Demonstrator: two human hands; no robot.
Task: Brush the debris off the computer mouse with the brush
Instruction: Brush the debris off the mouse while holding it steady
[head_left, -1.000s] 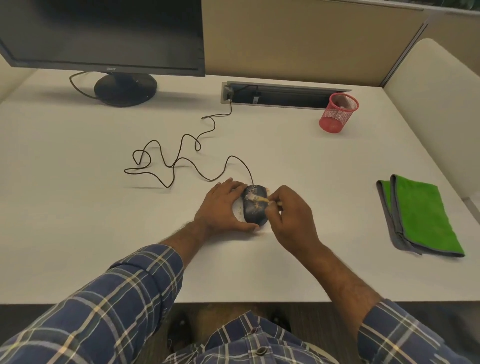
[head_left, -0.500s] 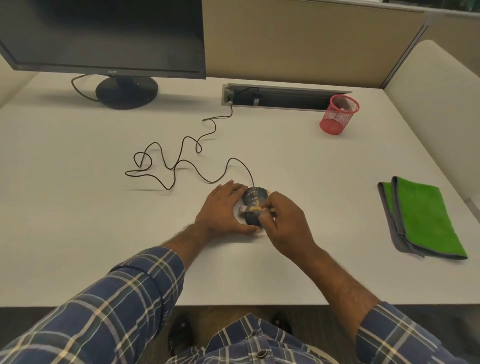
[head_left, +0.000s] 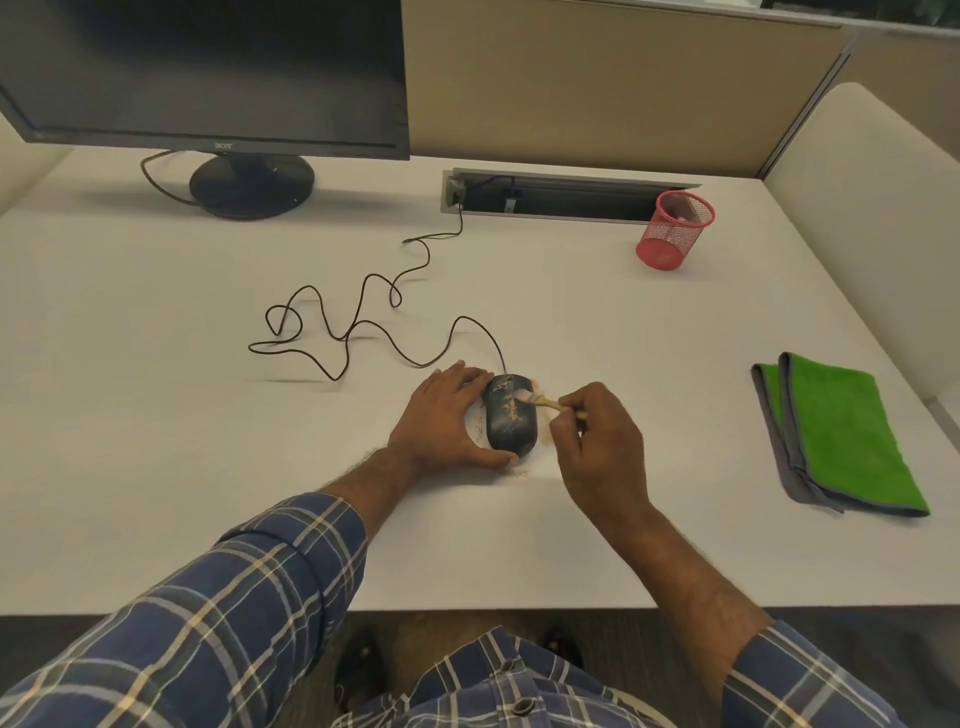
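Nearest the camera: blue plaid shirt sleeves (head_left: 218, 613), both forearms reaching onto the white desk top (head_left: 156, 415).

Right hand (head_left: 597, 447) pinched closed around the small wooden-handled brush (head_left: 545, 402); bristle end lies on the upper right side of the mouse, handle end pokes out past the fingers.

Left hand (head_left: 441, 421) cups the left side of the dark wired computer mouse (head_left: 509, 418), thumb against its near edge, fingers along the far left. Mouse sits on the desk at centre, between the two hands.

Tan grainy debris (head_left: 514, 413) on top of the mouse, more scattered on the desk just right of it and at its near end.

Right, well apart: folded green microfibre cloth with grey backing (head_left: 847, 436).

Further back: black mouse cable (head_left: 353, 327) loops left, then runs up to the grey cable slot (head_left: 566, 195). Red mesh pen cup (head_left: 674, 229) just beside the slot's right end. Far left: black monitor on a round stand (head_left: 208, 78).
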